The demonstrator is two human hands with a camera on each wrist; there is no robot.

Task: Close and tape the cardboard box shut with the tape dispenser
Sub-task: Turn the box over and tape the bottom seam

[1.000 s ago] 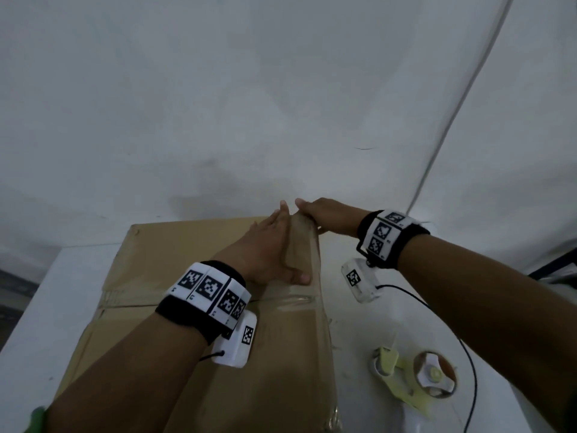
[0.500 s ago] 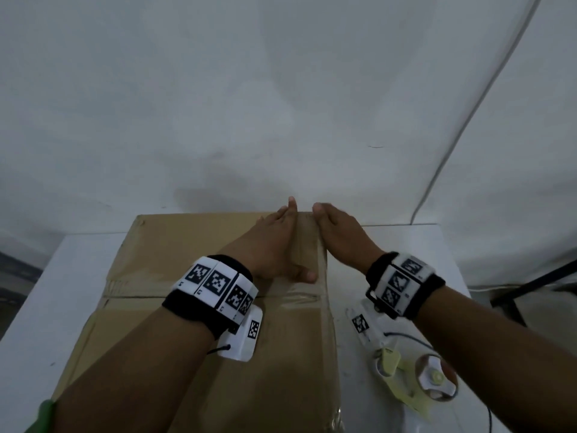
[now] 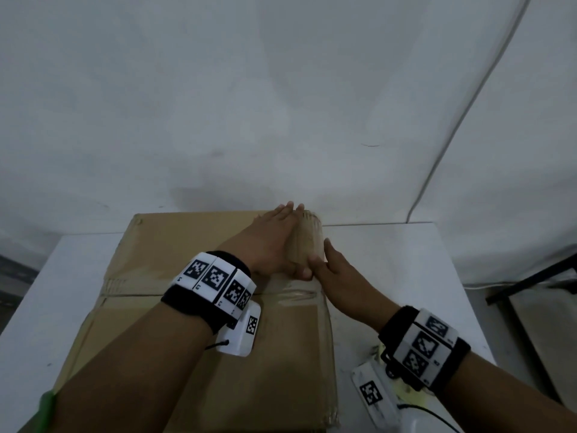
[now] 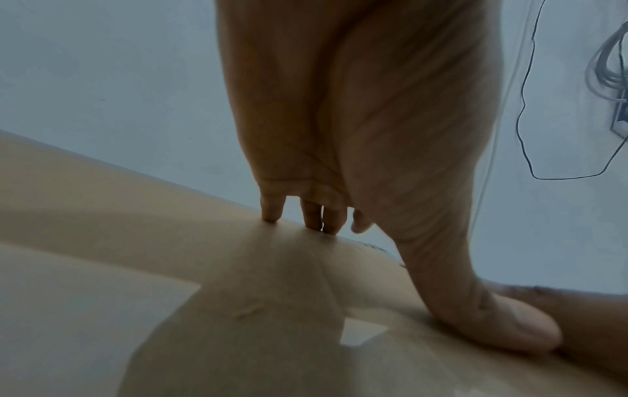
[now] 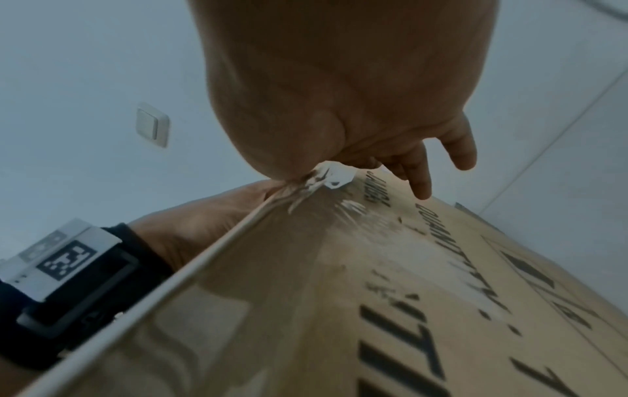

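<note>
Pressing the cardboard box (image 3: 193,245), left hand (image 3: 268,242) flat on top, right hand (image 3: 340,276) alongside.

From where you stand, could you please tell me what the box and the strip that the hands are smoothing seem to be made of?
The cardboard box looks like matte brown corrugated board; the right wrist view shows black print on its side. The tape strip under both hands, left hand and right hand, seems to be clear glossy plastic film: it shines and wrinkles.
</note>
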